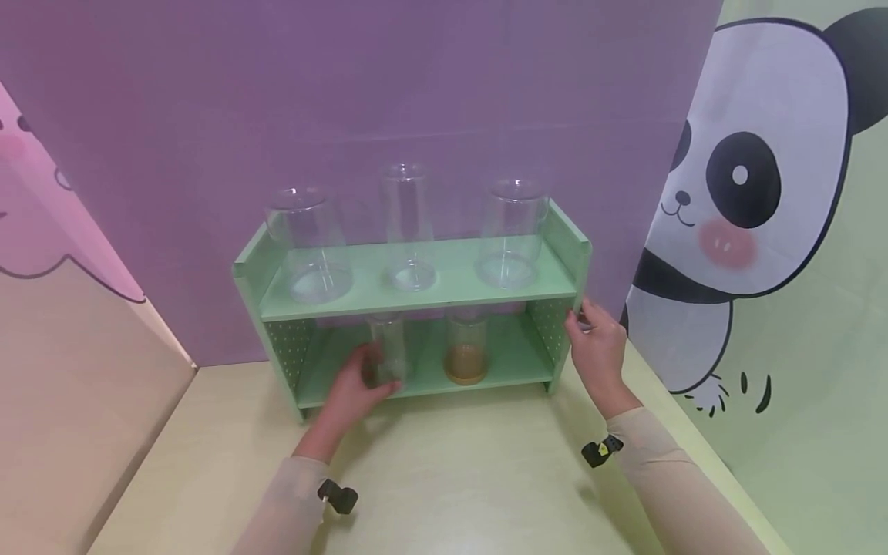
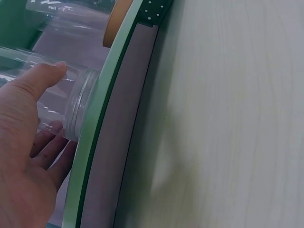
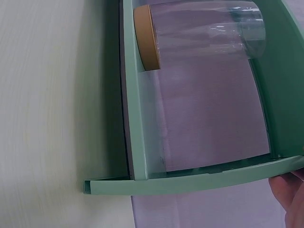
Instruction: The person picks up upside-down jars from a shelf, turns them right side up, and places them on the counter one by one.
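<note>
A green two-tier shelf stands on the table. On its lower tier, my left hand has its fingers and thumb curled round a clear glass jar; in the left wrist view the hand wraps the jar near its ringed end. My right hand grips the shelf's right side panel, and fingertips show at that panel in the right wrist view. Right of the held jar stands another clear jar with a tan disc at its bottom end.
Three clear glass vessels stand on the upper tier: a wide one at left, a narrow tall one in the middle and a wide one at right. A purple panel rises behind; a panda picture is at right.
</note>
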The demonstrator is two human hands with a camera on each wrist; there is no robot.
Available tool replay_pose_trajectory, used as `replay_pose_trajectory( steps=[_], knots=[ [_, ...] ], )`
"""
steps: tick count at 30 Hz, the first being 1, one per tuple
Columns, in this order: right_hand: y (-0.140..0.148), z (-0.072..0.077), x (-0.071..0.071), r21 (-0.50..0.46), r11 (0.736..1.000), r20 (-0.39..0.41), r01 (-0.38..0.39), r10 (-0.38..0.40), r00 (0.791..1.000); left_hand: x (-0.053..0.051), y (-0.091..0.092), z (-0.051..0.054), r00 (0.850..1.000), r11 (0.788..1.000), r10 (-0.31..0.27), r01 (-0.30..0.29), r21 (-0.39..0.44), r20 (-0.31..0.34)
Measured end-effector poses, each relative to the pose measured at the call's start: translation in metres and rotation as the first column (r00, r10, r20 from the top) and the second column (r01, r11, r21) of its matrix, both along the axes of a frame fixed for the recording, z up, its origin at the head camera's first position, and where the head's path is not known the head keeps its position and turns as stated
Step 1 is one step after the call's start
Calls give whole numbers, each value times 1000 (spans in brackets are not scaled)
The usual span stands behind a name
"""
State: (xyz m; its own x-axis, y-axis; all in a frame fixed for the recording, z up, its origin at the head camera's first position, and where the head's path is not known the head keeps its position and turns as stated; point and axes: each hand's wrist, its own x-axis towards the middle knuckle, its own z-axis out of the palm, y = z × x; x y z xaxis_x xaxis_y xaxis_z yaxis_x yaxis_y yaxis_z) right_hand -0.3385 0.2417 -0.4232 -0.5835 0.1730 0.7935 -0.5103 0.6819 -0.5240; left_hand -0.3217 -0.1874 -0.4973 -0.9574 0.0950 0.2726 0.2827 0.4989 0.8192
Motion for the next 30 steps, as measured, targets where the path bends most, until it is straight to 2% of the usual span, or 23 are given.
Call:
replay_pose_trajectory(
  steps=[5,11,14,16,19,21,24,27,29,30],
  knots=[
    [-1,-1,1,-8,1000,7,-17,17,1000,8,-1,0,1000,1000,-25,25,-1,12],
    [0,-2,2,-14,1000,10,-27,27,1000,27,2,1,998,998,-62,62,16,23],
    [1,-3,6,-18,999,53,-39,40,998,36,5,-1,996,996,-91,91,22,13],
    [1,-4,9,-50,998,95,-50,54,994,42,7,-2,995,995,-98,98,18,12],
    [-4,-7,20,-154,986,135,-57,78,988,51,12,-3,994,994,-111,111,5,13],
    [-10,-9,31,-233,971,132,-58,90,987,56,15,-1,992,992,-124,124,9,21],
    [-22,-11,46,-298,951,107,-84,121,987,61,18,0,988,988,-154,154,21,18],
    [-36,-10,54,-280,943,113,-179,218,969,65,20,2,986,986,-163,163,33,21],
    [-46,-9,59,-238,931,150,-275,315,937,68,21,2,985,985,-169,168,31,24],
    [-52,-7,60,-213,920,174,-328,366,914,69,22,2,985,985,-170,170,28,28]
  ],
)
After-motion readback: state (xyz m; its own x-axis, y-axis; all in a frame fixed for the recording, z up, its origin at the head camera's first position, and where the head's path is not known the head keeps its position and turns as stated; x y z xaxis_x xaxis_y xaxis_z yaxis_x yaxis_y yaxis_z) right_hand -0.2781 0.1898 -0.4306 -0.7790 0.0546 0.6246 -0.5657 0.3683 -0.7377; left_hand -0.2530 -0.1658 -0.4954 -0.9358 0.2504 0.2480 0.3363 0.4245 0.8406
